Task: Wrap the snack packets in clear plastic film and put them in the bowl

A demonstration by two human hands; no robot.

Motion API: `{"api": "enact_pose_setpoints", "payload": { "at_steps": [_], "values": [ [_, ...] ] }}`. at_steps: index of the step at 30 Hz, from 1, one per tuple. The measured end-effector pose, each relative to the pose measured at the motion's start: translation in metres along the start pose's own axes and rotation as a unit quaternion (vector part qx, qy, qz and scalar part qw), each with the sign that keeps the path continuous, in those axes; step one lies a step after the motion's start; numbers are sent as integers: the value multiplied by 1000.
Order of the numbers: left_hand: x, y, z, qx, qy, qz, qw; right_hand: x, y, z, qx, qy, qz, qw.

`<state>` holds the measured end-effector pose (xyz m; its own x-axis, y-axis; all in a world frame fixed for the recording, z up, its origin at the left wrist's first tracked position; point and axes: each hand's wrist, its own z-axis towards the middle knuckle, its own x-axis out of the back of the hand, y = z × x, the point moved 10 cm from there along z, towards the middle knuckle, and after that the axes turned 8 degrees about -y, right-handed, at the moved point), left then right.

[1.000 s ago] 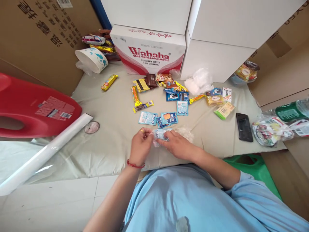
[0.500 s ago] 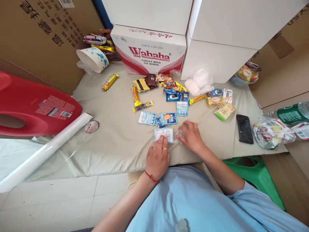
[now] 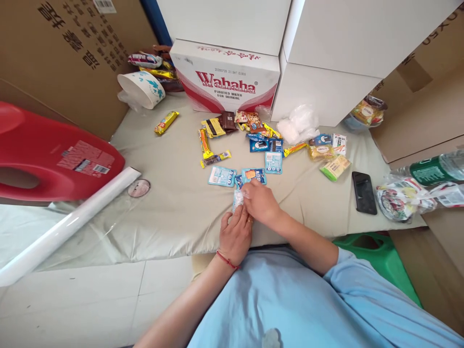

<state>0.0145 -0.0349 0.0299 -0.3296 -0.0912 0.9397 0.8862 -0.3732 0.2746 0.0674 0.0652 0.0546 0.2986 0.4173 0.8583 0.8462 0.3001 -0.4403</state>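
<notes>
A small light-blue snack packet (image 3: pixel 237 200), wrapped in clear plastic, lies near the table's front edge. My left hand (image 3: pixel 235 233) rests on its near end with fingers stretched out, pressing it to the cloth. With curled fingers, my right hand (image 3: pixel 264 204) grips the loose clear plastic and lies over the packet's right part, hiding it. Right behind the hands are blue snack packets: one pale (image 3: pixel 222 176), one with an orange picture (image 3: pixel 255 175), partly covered by my right hand, and another pale one (image 3: pixel 273 162).
Several wrapped snacks (image 3: pixel 214 127) lie farther back before a Wahaha carton (image 3: pixel 226 84). A crumpled clear bag (image 3: pixel 299 123) sits by the white boxes. On the right are a phone (image 3: pixel 364 192) and a bottle (image 3: pixel 431 170); on the left, a plastic roll (image 3: pixel 72 224) and red jug (image 3: pixel 61 154).
My right hand has moved left across the packet, drawing the clear plastic over it. My left hand has stayed pressed on the packet.
</notes>
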Motion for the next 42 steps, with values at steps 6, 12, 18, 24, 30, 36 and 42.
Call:
{"api": "enact_pose_setpoints", "payload": {
  "at_steps": [6,12,18,24,30,36,42],
  "values": [
    [23,-28,-27,-62,41,-139,988,-29,-37,-6,67,12,-91,994],
    [49,-72,-62,14,105,-143,984,-47,-37,-23,97,57,-126,986],
    [62,-78,-50,45,145,-156,976,-36,-31,-19,86,58,-100,989],
    [60,-79,-34,111,122,-321,933,27,23,-35,78,172,223,956],
    [10,-74,-12,228,23,-619,751,-12,73,-29,-23,56,634,771],
    [-20,-58,1,288,-100,-602,738,-39,41,-44,72,-41,535,841],
    [-22,-36,10,229,-162,-553,785,-14,52,-66,137,-1,387,912]
  ]
}}
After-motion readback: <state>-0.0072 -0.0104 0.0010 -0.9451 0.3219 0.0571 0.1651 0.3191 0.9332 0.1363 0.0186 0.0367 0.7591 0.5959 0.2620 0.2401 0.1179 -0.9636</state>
